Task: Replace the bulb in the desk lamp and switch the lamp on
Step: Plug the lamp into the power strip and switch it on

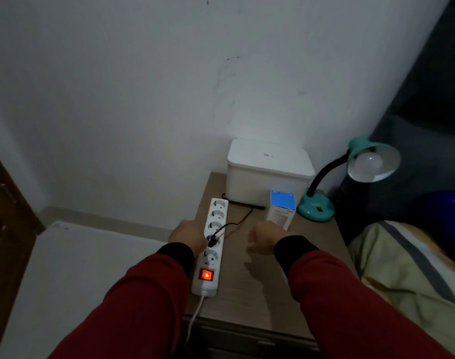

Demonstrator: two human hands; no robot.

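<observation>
Desk lamp (324, 203) in teal stands at the far right corner of your bedside table (311, 255), its black gooseneck curving up to a shade tilted toward you. A white bulb (370, 163) sits in the shade, unlit. Just left of the lamp's base stands a small blue-topped box (282, 209), and behind that a white lidded container (269, 172) against the wall.

Your right hand (263, 239) hovers above the tabletop just in front of the small box, empty, fingers loosely curled and slightly apart. Your left hand (188, 235) is at the left edge of the white power strip (212, 244), beside the black plug (213, 240) seated in one socket; the fingers are turned away and the room is dim, so you cannot tell whether they grip the plug or only rest there. The strip's red switch (206, 275) glows. A black cord (236, 224) runs from the plug toward the container.
</observation>
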